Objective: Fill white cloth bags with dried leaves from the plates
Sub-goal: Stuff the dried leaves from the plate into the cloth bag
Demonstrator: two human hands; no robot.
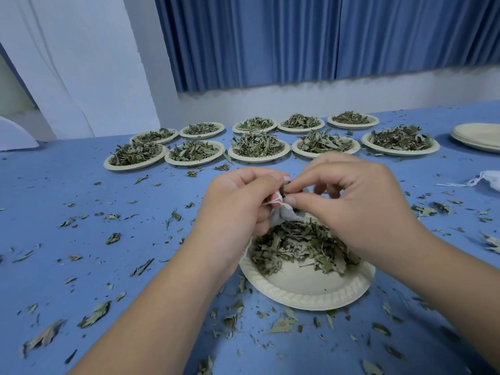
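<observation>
Above the near paper plate (308,289) my left hand (238,201) grips a small white cloth bag (284,212) by its gathered mouth. My right hand (351,196) pinches dried leaves between thumb and fingers right at the bag's opening. Most of the bag is hidden between the two hands. The near plate holds a loose heap of dried leaves (297,244) on its far half, with its near half bare.
Two rows of leaf-filled paper plates (257,147) stand further back on the blue table (81,185). A stack of bare plates (479,136) sits at the far right, with another white drawstring bag (489,178) at the right edge. Leaf scraps litter the table.
</observation>
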